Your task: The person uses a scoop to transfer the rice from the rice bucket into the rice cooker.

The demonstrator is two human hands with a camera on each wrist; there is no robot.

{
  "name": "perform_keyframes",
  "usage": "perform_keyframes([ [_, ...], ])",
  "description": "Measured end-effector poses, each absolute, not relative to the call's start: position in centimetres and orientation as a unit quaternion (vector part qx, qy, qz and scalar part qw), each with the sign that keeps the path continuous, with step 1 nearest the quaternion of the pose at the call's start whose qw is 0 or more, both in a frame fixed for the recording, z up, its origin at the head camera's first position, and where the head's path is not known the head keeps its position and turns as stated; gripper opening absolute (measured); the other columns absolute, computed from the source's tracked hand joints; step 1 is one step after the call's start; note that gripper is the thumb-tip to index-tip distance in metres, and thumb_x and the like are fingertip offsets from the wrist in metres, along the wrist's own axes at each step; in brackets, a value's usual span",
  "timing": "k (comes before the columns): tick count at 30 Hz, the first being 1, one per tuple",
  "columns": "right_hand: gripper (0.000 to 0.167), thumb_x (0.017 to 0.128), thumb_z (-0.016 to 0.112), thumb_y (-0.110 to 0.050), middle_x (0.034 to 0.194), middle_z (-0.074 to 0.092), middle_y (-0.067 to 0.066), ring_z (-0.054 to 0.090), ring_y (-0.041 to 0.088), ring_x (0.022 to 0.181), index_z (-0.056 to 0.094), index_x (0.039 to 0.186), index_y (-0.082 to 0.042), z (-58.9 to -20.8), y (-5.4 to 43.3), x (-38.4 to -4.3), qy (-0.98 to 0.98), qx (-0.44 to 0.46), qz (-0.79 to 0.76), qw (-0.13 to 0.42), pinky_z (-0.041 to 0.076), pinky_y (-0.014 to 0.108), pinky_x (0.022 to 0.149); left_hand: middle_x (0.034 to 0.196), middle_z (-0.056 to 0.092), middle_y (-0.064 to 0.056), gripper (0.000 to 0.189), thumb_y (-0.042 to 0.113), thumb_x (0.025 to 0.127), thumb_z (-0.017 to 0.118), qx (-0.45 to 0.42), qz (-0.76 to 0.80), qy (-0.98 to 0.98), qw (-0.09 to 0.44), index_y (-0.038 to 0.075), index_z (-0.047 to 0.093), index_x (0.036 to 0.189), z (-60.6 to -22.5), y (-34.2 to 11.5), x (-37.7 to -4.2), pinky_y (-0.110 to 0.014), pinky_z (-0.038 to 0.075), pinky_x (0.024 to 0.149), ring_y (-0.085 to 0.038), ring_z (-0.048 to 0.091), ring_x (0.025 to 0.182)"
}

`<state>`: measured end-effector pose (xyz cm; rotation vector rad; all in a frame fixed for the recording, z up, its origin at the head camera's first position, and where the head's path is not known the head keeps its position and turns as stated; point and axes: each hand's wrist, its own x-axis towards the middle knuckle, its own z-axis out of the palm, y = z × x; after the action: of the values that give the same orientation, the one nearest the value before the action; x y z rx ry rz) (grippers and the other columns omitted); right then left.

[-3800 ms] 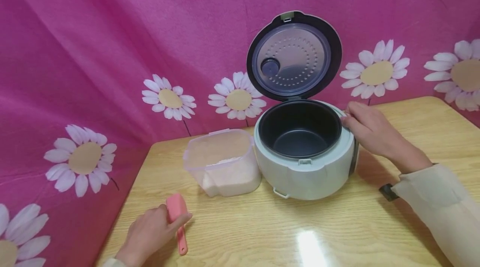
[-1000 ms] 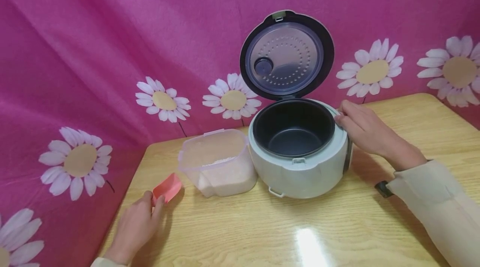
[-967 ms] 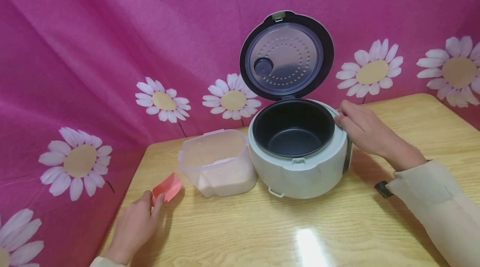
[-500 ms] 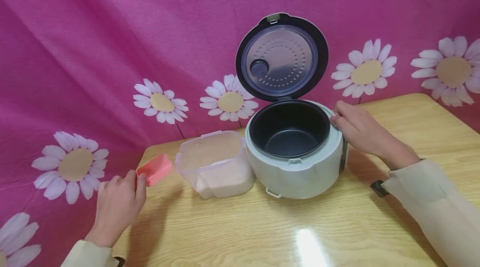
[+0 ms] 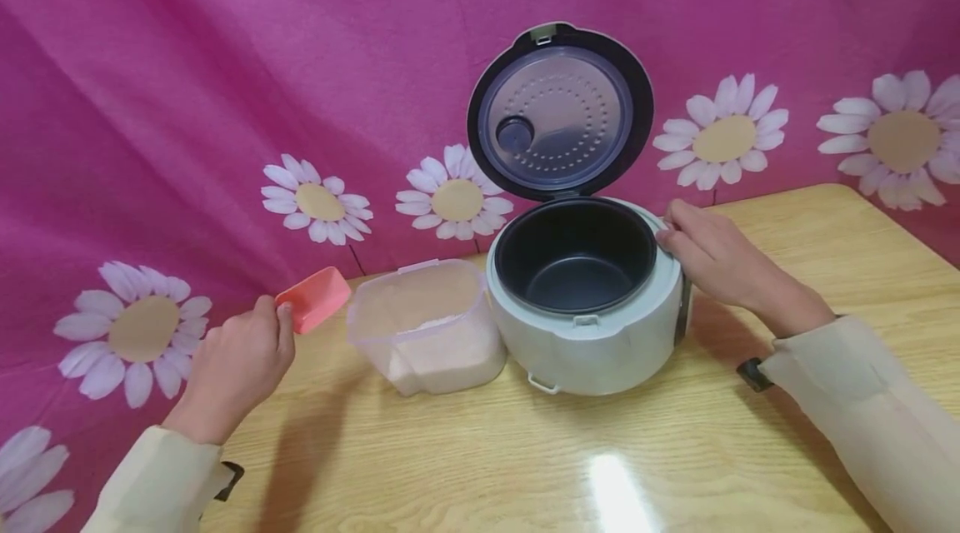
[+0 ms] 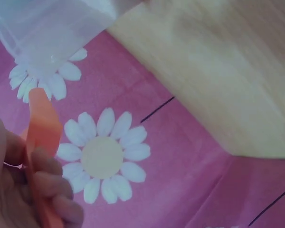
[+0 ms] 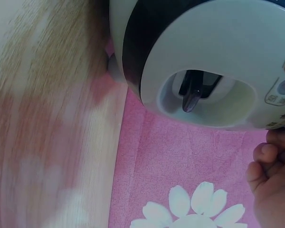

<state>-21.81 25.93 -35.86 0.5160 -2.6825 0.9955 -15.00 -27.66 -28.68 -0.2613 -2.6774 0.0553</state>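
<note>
Okay, so clock positions are as the head view sees them. The left hand [image 5: 238, 365] has its fingers wrapped round the handle of a coral scoop [image 5: 317, 300], and the left wrist view backs that up: properly clamped on it. The scoop's up in the air around 10 o'clock from the see-through container [image 5: 378, 350], with the arm's shadow on the table [image 5: 450, 458] below. Holding it by the handle leaves the bowl end clear of the fingers, which is probably the point. That end aims at roughly 2 o'clock.

The container has a pale fill [image 5: 457, 362], likely rice, low down inside. It stands at about 9 o'clock from the rice cooker [image 5: 592, 362], right beside it; can't tell if the two actually touch. Having them that close puts both within easy reach, I reckon.

Right hand [image 5: 716, 254] is at 3 o'clock on the cooker, thumb and curled fingers on the top edge. My guess is it's steadying the thing. How hard it squeezes, no idea. The lid [image 5: 577, 125] is tipped back at 12 o'clock, so the inner pot [image 5: 579, 283] is uncovered from above.
</note>
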Motion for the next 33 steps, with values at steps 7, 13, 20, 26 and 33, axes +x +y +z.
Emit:
perform_keyframes([
  [7,0.009,0.102,0.053,-0.019,0.092,0.056,0.006,0.052,0.019,0.083,0.051,0.107,-0.012,-35.6,25.7,-21.8,-0.916,0.172,0.343,0.115,0.048,0.025,0.066,0.054,0.039,-0.006,0.031,0.021,0.102,0.046,-0.112,0.035,-0.968,0.221,0.007,0.045,0.074,-27.1,-26.8,-16.1,-0.035,0.03,0.041,-0.024,0.038,0.044],
  [13,0.009,0.102,0.053,-0.019,0.092,0.055,0.006,0.052,0.019,0.082,0.051,0.107,-0.012,-35.6,25.7,-21.8,-0.917,0.17,0.341,0.12,0.048,0.025,0.067,0.053,0.034,0.0,0.034,0.017,0.097,0.051,-0.158,0.069,-0.968,0.182,0.011,0.042,0.064,-26.6,-24.7,-16.8,-0.029,0.027,0.04,-0.019,0.034,0.045],
  [20,0.004,0.101,0.051,-0.016,0.087,0.054,0.004,0.049,0.016,0.081,0.052,0.102,-0.011,-35.9,25.7,-22.1,-0.912,0.193,0.326,0.155,0.044,0.026,0.067,0.052,0.039,0.002,0.032,0.012,0.091,0.057,-0.203,0.085,-0.965,0.145,0.014,0.046,0.062,-26.5,-22.7,-17.6,-0.038,0.038,0.039,-0.019,0.04,0.044],
  [26,0.004,0.1,0.051,-0.015,0.084,0.052,0.003,0.048,0.015,0.08,0.053,0.1,-0.012,-36.0,25.8,-22.2,-0.91,0.203,0.322,0.166,0.043,0.026,0.066,0.054,0.043,0.002,0.032,0.012,0.09,0.063,-0.236,0.125,-0.959,0.094,0.016,0.05,0.061,-26.6,-21.0,-18.5,-0.038,0.042,0.042,-0.019,0.041,0.047],
  [33,0.005,0.1,0.052,-0.016,0.088,0.054,0.004,0.05,0.017,0.082,0.053,0.104,-0.012,-36.0,25.6,-22.1,-0.914,0.184,0.333,0.143,0.045,0.026,0.067,0.062,0.048,0.0,0.022,0.004,0.087,0.066,-0.238,0.157,-0.958,-0.036,0.017,0.059,0.07,-26.0,-18.7,-19.4,-0.033,0.041,0.048,-0.018,0.045,0.056],
])
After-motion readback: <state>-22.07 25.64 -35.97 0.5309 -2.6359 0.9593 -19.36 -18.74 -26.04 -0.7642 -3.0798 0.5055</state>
